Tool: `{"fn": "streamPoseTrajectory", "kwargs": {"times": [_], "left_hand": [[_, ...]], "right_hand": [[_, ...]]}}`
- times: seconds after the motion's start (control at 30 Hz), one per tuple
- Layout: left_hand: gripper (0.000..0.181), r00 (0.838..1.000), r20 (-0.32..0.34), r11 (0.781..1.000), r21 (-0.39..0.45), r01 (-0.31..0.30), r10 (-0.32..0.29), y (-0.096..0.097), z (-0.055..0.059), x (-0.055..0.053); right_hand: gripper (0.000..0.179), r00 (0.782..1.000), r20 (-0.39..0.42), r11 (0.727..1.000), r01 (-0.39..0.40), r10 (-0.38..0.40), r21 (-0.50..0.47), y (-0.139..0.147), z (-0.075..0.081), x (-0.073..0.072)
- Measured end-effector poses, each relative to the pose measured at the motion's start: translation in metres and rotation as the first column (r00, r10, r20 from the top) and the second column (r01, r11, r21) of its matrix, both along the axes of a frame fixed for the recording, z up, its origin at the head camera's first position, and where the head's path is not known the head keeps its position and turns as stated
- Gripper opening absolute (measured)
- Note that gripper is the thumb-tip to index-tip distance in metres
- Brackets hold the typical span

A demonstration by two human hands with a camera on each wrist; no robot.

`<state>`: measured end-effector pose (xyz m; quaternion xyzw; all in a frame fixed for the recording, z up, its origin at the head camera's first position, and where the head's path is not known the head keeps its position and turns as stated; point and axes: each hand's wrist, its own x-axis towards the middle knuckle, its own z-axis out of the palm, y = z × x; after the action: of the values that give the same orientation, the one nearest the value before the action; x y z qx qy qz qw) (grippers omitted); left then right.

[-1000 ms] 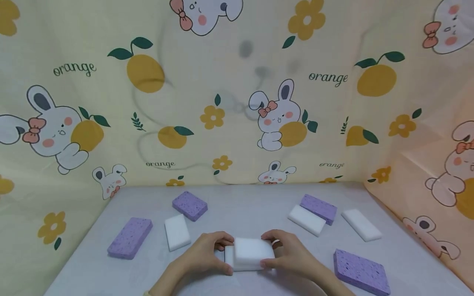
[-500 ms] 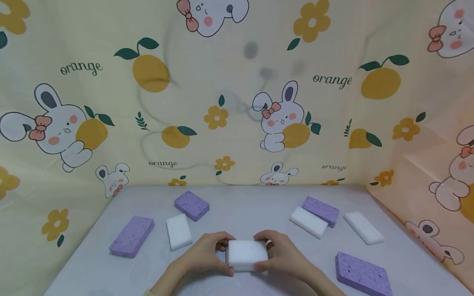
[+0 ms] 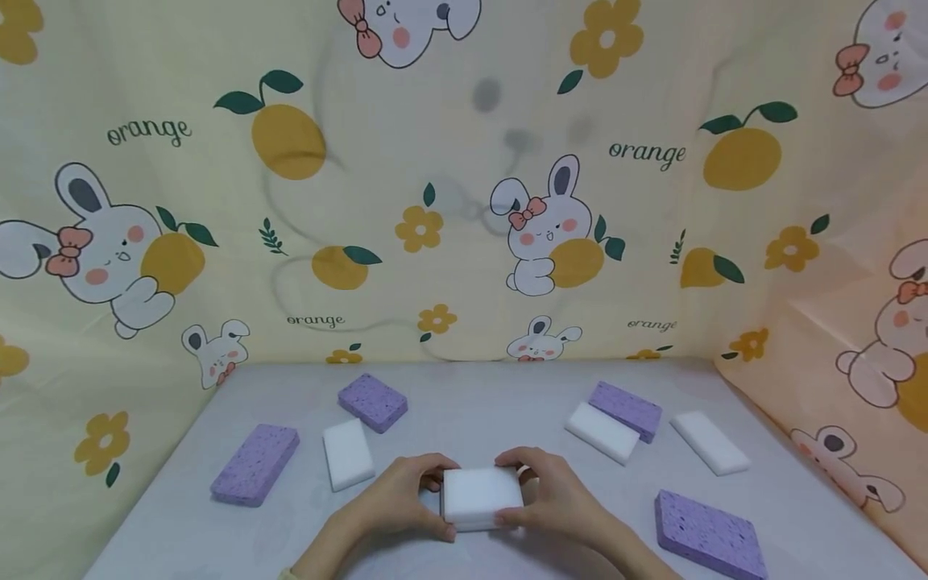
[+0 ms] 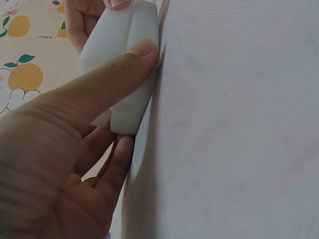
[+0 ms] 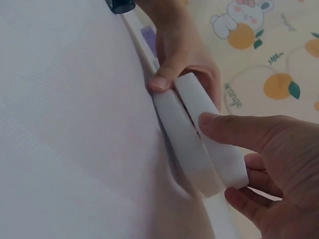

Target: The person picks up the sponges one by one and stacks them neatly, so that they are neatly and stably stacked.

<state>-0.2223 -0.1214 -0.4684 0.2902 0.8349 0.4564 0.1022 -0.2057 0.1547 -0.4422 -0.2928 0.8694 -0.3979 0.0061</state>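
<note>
Two white sponges are stacked at the front middle of the table. The upper white sponge (image 3: 482, 493) lies nearly flush over the lower white sponge (image 5: 187, 144), and a thin gap shows between them in the right wrist view. My left hand (image 3: 397, 498) grips the lower sponge by its left end, thumb on the near side and fingers behind. From the right, my right hand (image 3: 554, 493) pinches the upper sponge, its thumb (image 5: 234, 130) against the near side. In the head view the upper sponge hides most of the lower one.
Purple sponges lie at the left (image 3: 255, 466), back left (image 3: 373, 402), back right (image 3: 627, 409) and front right (image 3: 709, 535). Other white sponges lie at left (image 3: 348, 454) and right (image 3: 709, 442); one (image 3: 602, 432) touches a purple sponge. A patterned cloth (image 3: 464, 242) walls the table.
My right hand has moved the upper white sponge left, from an offset position to nearly in line with the lower one. My left hand has stayed in place.
</note>
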Motion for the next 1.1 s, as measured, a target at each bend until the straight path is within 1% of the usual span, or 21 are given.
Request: {"fn": "streamPoseTrajectory", "kwargs": {"times": [0.1, 0.33, 0.53, 0.63, 0.73, 0.97, 1.1], "left_hand": [[0.069, 1.000, -0.006, 1.000, 0.001, 0.002, -0.002, -0.0004, -0.0014, -0.0001], [0.069, 1.000, 0.001, 1.000, -0.009, 0.006, -0.006, -0.0012, 0.0010, -0.0006], [0.073, 1.000, 0.006, 0.999, -0.028, 0.024, -0.024, -0.0021, 0.0039, 0.0007], [0.071, 0.999, -0.003, 0.999, -0.016, 0.033, -0.033, -0.0026, 0.0035, 0.0015], [0.068, 0.999, -0.011, 0.999, -0.001, 0.035, -0.035, -0.0029, 0.0030, 0.0014], [0.064, 0.999, -0.024, 0.999, 0.009, 0.034, -0.034, -0.0022, 0.0030, 0.0016], [0.064, 1.000, -0.013, 1.000, -0.004, 0.028, -0.028, -0.0014, 0.0032, 0.0018]], "right_hand": [[0.063, 1.000, -0.003, 1.000, -0.006, 0.006, -0.012, -0.0003, -0.0010, 0.0000], [0.064, 1.000, -0.007, 0.999, -0.027, 0.027, 0.019, -0.0022, -0.0020, 0.0005], [0.065, 1.000, -0.014, 0.999, -0.007, 0.008, 0.049, -0.0031, -0.0018, 0.0016], [0.065, 1.000, -0.006, 0.998, -0.002, 0.003, 0.058, -0.0031, -0.0014, 0.0016], [0.064, 1.000, 0.010, 0.999, -0.018, 0.018, 0.042, -0.0023, -0.0010, 0.0009], [0.064, 0.991, 0.120, 0.998, -0.052, 0.057, -0.043, 0.0039, -0.0043, -0.0060], [0.063, 0.990, 0.129, 0.996, -0.057, 0.065, -0.062, 0.0053, -0.0054, -0.0066]]}}
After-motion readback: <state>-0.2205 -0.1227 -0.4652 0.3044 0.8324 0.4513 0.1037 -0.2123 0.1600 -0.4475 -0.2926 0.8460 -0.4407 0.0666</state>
